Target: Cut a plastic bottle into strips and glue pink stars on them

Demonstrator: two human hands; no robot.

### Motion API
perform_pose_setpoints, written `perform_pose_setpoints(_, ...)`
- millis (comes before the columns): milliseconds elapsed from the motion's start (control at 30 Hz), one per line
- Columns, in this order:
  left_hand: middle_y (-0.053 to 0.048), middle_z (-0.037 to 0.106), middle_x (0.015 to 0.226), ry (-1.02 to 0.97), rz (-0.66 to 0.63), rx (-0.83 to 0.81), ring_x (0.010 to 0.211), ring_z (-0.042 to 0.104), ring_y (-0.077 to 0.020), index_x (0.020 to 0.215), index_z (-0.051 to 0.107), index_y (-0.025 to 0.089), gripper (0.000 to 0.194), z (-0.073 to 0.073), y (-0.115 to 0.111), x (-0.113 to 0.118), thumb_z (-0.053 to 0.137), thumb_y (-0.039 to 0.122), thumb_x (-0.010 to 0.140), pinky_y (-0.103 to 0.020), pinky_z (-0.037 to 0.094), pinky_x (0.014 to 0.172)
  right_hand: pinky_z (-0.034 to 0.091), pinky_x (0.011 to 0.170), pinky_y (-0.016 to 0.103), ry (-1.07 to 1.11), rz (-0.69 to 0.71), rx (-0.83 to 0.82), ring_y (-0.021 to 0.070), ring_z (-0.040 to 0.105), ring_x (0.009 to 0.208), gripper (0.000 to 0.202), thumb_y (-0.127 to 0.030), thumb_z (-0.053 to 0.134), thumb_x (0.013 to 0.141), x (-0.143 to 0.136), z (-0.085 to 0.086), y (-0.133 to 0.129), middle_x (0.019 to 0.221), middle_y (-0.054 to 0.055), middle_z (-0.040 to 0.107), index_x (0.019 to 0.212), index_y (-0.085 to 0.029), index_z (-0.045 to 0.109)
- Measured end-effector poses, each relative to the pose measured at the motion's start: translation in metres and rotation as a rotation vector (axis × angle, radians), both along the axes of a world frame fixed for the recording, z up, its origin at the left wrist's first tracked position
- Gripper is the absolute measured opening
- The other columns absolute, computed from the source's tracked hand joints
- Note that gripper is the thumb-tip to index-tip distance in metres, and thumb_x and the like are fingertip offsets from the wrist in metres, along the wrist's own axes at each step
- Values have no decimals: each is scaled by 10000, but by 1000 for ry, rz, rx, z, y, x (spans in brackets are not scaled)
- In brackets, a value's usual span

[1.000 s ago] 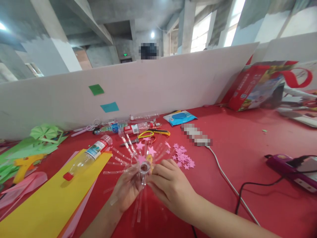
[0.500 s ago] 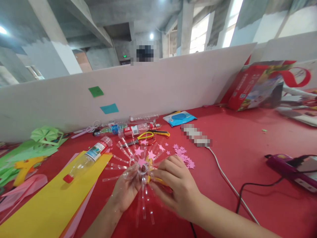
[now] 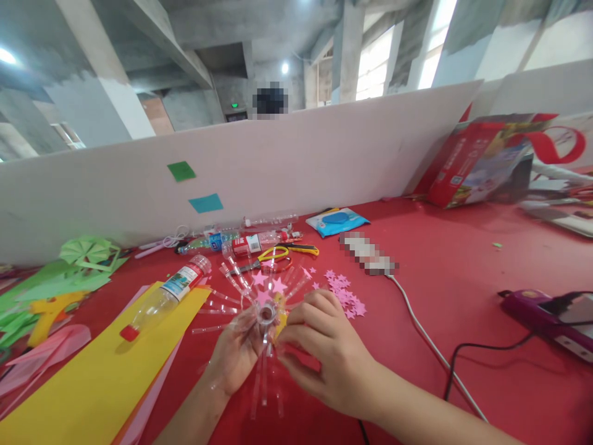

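Observation:
Clear plastic strips spread out like rays from a cut bottle neck point(image 3: 265, 314) at the lower centre. My left hand point(image 3: 241, 352) is closed around the left side of this neck. My right hand point(image 3: 324, 349) is just right of it, fingers curled beside the strips; whether its fingertips pinch a strip is too small to tell. Several pink stars point(image 3: 262, 295) lie over the upper strips. Yellow handles point(image 3: 280, 315) show partly behind the neck. A pile of loose pink stars point(image 3: 345, 293) rests on the red table beyond my right hand.
A clear bottle point(image 3: 169, 293) lies on yellow paper point(image 3: 102, 371) at the left. Scissors point(image 3: 273, 253), bottles and a wipes pack point(image 3: 337, 221) line the white partition point(image 3: 287, 161). A white cable point(image 3: 419, 327) and purple power strip point(image 3: 546, 321) are right.
The strips and neck have turned slightly, with the pink stars on them shifting left. The fingers of my right hand have moved slightly left and curled differently. My left hand keeps its hold.

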State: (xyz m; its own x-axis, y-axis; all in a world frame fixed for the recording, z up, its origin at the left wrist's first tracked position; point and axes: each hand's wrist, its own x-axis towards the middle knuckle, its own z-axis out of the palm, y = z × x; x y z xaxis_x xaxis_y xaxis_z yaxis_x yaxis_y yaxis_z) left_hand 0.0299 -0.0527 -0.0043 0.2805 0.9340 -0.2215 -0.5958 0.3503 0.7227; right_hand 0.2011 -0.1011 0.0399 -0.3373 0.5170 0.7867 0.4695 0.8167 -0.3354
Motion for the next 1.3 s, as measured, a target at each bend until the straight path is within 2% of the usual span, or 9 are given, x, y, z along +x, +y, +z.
perform_pose_setpoints(67,-32,667,687,7,6,-21,572,600,-109,725,635,112,11,0,1,0,632,107,715,-215,517,553,378,738,330,12,8,5,151,501,750,96,-108,532,818,-1,-2,0,794,14,631,833,-189,582)
perform_pose_setpoints(233,-28,665,661,31,27,-47,571,614,-105,652,614,123,92,1,0,0,623,42,692,-190,512,536,384,711,325,101,-27,67,153,492,725,128,-82,526,825,4,-2,0,779,20,617,861,-188,589)
perform_pose_setpoints(333,-17,656,644,68,-23,20,517,581,-96,688,640,121,64,-1,-2,0,695,109,658,-192,488,501,376,706,333,118,-75,121,151,483,699,129,-68,555,808,8,0,0,753,16,614,851,-185,591)
perform_pose_setpoints(467,-27,674,715,116,-61,43,574,593,-107,710,655,132,110,-5,-2,-1,733,175,645,-202,482,538,376,691,327,130,-122,134,149,483,683,107,-92,562,813,9,2,-1,727,10,611,838,-191,592)
perform_pose_setpoints(633,-23,670,692,96,-52,34,574,580,-110,714,666,149,74,-4,-1,-1,697,210,684,-203,463,530,422,668,297,121,-32,14,149,527,724,122,-108,507,844,4,2,-1,776,27,616,851,-189,599)
perform_pose_setpoints(800,-21,664,677,94,-78,50,536,557,-101,731,683,154,67,-2,-3,0,674,214,702,-203,439,511,465,679,299,209,42,-30,150,563,750,201,-85,518,842,2,-3,0,859,38,665,1005,-194,558)
perform_pose_setpoints(967,-26,677,698,88,-18,-11,587,583,-116,694,674,149,46,-2,-2,2,693,185,673,-207,457,531,485,665,279,216,75,6,144,571,726,218,-58,516,839,1,-8,-1,808,43,657,1017,-174,567)
perform_pose_setpoints(1100,-21,664,670,70,2,-28,585,578,-113,664,663,143,51,-2,-3,2,700,179,667,-205,472,534,493,677,277,230,73,-40,146,574,748,262,-76,538,834,-1,-8,-2,828,44,667,1075,-179,550)
perform_pose_setpoints(1300,-16,653,663,46,-57,-5,609,592,-107,722,667,124,64,-2,-1,2,692,168,682,-202,489,577,485,664,279,238,72,13,143,568,703,206,-54,517,827,-3,-5,-3,765,46,656,988,-154,596)
